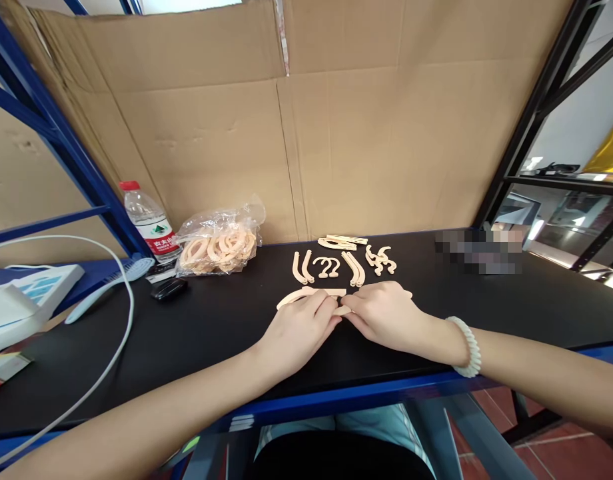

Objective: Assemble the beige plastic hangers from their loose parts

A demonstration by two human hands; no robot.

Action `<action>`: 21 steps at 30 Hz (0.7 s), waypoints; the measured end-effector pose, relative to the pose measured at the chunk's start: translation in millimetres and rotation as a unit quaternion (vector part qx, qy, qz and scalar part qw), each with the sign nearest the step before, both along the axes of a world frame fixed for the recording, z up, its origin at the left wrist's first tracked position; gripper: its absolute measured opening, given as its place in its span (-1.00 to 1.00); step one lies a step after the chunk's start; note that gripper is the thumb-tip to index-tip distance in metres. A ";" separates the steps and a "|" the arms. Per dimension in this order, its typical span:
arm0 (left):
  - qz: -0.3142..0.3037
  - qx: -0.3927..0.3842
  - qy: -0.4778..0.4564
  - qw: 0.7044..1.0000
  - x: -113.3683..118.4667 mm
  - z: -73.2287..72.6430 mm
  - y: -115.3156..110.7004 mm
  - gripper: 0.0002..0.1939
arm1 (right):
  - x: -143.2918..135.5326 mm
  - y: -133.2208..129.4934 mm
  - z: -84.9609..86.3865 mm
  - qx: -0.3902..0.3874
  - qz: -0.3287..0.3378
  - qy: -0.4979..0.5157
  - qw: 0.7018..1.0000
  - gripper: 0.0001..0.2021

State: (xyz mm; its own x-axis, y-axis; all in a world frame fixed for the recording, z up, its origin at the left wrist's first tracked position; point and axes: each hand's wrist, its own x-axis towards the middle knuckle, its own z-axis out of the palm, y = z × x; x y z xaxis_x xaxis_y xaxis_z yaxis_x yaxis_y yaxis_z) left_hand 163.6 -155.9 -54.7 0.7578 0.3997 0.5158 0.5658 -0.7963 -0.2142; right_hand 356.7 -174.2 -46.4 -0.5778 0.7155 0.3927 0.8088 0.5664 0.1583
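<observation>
My left hand (302, 331) is closed on a pale curved wooden piece (290, 297), which shows past its knuckles. Close beside it, my right hand (384, 315) pinches the wooden parts near their meeting point; a small tip pokes out past its far side. Fingers hide most of the join. Just beyond the hands lie a pair of curved wooden strips (300, 272), small hook-shaped wooden pieces (326, 267), another group of curved strips (355, 270) and several wavy wooden pieces (380, 260). Behind them rests a small pile of wooden parts (340, 242).
A clear plastic bag of wooden pieces (219, 248) stands near the cardboard wall (346, 147), beside a red-capped water bottle (151, 223). At left are a black object (169, 289), a pale-blue brush (109, 287) and a white cable (129, 327). A blurred patch covers something at right.
</observation>
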 end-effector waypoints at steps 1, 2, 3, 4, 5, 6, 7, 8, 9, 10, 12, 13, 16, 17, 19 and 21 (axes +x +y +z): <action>0.003 -0.007 0.005 1.000 0.4 -0.5 0.4 -0.81 | -0.7 -0.7 -0.7 0.003 0.004 -0.004 1.000 -0.84; 0.004 -0.017 0.007 1.000 0.9 -0.6 0.7 -0.80 | -1.1 -1.3 -1.4 0.009 0.008 -0.005 1.000 -0.83; 0.005 -0.029 0.007 1.000 1.3 -0.3 0.9 -0.79 | -1.1 -1.6 -2.2 0.016 0.013 -0.003 1.000 -0.82; 0.008 -0.045 0.005 0.999 1.7 0.3 0.9 -0.79 | -0.7 -1.8 -2.8 0.026 0.023 0.000 0.999 -0.81; 0.012 -0.066 0.003 0.998 1.9 1.1 0.7 -0.78 | 0.0 -1.8 -3.3 0.039 0.035 0.003 0.999 -0.80; 0.017 -0.087 0.003 0.996 1.8 2.2 0.3 -0.78 | 1.0 -1.5 -3.4 0.055 0.049 0.006 0.997 -0.78; 0.019 -0.108 0.005 0.994 1.5 3.3 -0.3 -0.78 | 2.2 -1.0 -3.1 0.071 0.064 0.007 0.995 -0.76; 0.021 -0.128 0.008 0.992 0.9 4.4 -0.9 -0.79 | 3.6 -0.1 -2.4 0.083 0.080 0.007 0.993 -0.74; 0.023 -0.145 0.011 0.989 0.0 5.5 -1.4 -0.80 | 5.1 1.0 -1.3 0.088 0.096 0.004 0.991 -0.73; 0.024 -0.159 0.014 0.987 -1.0 6.5 -1.9 -0.81 | 6.7 2.1 0.1 0.086 0.113 -0.002 0.990 -0.73; 0.033 -0.180 0.020 0.983 -3.1 8.5 -2.4 -0.86 | 9.4 4.3 3.2 0.066 0.140 -0.025 0.988 -0.73; 0.041 -0.189 0.021 0.981 -3.8 9.5 -2.5 -0.88 | 10.3 5.1 4.3 0.059 0.147 -0.039 0.987 -0.73; 0.062 -0.205 0.031 0.976 -4.7 12.2 -2.6 -0.90 | 10.5 5.6 4.3 0.062 0.144 -0.072 0.985 -0.71; 0.064 -0.208 0.035 0.975 -4.6 12.7 -2.6 -0.90 | 9.8 5.3 3.0 0.067 0.141 -0.079 0.985 -0.70; 0.067 -0.212 0.044 0.974 -4.1 12.9 -2.8 -0.90 | 8.1 4.5 -0.3 0.066 0.143 -0.086 0.984 -0.68; 0.070 -0.211 0.046 0.974 -3.3 12.2 -2.7 -0.90 | 6.6 3.6 -3.1 0.050 0.138 -0.085 0.986 -0.68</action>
State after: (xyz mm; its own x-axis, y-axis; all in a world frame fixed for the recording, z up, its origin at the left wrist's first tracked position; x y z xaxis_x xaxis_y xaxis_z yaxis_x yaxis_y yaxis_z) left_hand 160.3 -158.6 -42.5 0.7164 0.6636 0.2154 0.6684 -0.7413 0.0609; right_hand 363.3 -170.6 -49.5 -0.8079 0.4856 0.3340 0.5841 0.7355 0.3433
